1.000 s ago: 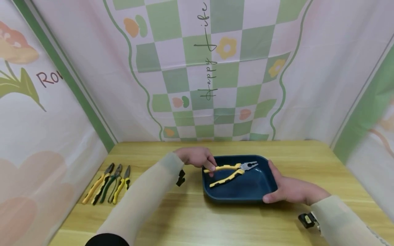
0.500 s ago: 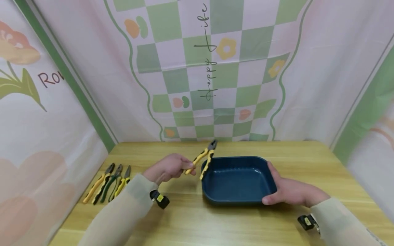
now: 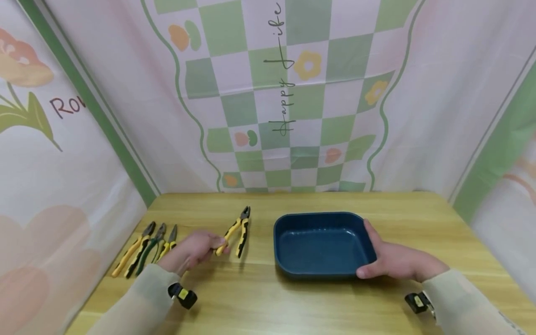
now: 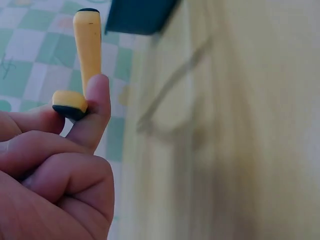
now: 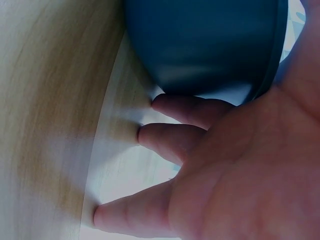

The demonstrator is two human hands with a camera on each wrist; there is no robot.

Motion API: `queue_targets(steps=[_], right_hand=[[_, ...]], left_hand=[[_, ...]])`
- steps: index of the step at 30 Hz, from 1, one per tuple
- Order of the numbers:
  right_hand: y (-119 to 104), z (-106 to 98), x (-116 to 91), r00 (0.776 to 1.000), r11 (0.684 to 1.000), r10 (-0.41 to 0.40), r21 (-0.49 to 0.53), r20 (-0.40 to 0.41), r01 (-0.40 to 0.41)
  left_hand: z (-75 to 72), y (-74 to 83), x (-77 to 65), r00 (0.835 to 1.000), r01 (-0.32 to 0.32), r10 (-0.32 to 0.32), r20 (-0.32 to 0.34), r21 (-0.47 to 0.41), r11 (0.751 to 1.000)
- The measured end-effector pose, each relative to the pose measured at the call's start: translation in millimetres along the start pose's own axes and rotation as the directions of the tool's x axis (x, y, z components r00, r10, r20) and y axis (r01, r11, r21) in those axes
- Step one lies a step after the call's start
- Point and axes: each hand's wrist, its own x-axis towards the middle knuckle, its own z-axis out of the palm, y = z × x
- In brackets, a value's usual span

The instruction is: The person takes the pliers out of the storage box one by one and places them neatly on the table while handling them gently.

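My left hand (image 3: pixel 197 249) pinches one handle of a pair of combination pliers (image 3: pixel 244 233) with yellow-and-black grips. Its handles are spread and its grey head points away from me, above the table left of the tray. In the left wrist view, the yellow handle ends (image 4: pixel 88 42) show at the thumb and fingertips. A dark blue tray (image 3: pixel 322 253) with nothing in it sits right of centre. My right hand (image 3: pixel 393 258) rests against its right end, thumb at the near corner. In the right wrist view, straight, spread fingers (image 5: pixel 170 142) reach down to the table beside the tray's wall.
Several pliers lie in a row at the table's left: orange-handled pliers (image 3: pixel 134 253), green-handled pliers (image 3: pixel 150 249) and yellow-handled pliers (image 3: pixel 168 245), the last partly behind my left hand. A patterned curtain (image 3: pixel 272 116) hangs behind the wooden table (image 3: pixel 268 302).
The left hand has lifted the pliers out of the tray and carried them leftward over its edge, then lower over the table. The right hand and tray have stayed put.
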Motion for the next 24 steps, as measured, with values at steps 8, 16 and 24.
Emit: queue_targets(steps=[8,16,24], right_hand=[[-1.9,-0.4,-1.1,1.0,1.0,0.026,-0.005,0.002,-0.026],[-2.3,-0.8,-1.5,1.0,0.999,0.027,-0.025,0.002,-0.027],[-3.2,-0.8,-2.7,1.0,0.999,0.024,-0.024,0.003,-0.024]], left_hand=[[-1.7,-17.7,-2.4,0.999,0.028,-0.026,-0.027,0.089,0.996],[6.2,-20.8,-0.8,1.0,-0.001,-0.002,0.022,0.13,0.992],[9.1,5.8,-8.9,1.0,-0.017,0.016,0.007,0.515,0.857]])
